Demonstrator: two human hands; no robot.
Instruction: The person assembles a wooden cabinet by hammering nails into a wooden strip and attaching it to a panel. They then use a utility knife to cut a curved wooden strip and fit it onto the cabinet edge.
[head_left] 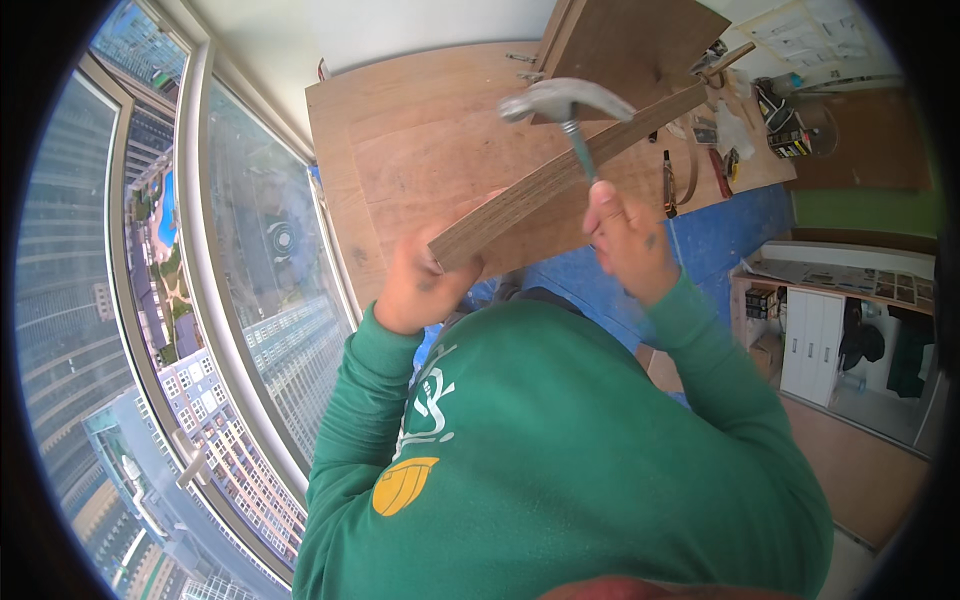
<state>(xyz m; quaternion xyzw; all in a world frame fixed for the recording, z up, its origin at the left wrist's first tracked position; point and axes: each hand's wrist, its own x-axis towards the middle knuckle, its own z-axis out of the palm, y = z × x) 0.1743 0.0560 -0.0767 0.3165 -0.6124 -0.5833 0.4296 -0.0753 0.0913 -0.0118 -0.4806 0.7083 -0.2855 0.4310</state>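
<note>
A long, narrow strip of brown wood (530, 195) slants up from the near left to the far right above the workbench. My left hand (425, 280) is wrapped round its near end, with the thumb on the near side and some fingers hidden behind the wood. In my right hand (625, 235) is a claw hammer (573, 105), gripped by its green handle. The hammer's metal head is raised over the strip, its claw pointing right and its striking face left. Whether the head touches the wood I cannot tell.
A plywood workbench top (400, 130) spreads out beyond my hands, with a brown wooden panel (635, 45) at its far side. Several hand tools, among them a red-handled tool (720, 172), lie at the right. Blue sheeting (720, 235) covers the floor. Tall windows (260, 220) line the left.
</note>
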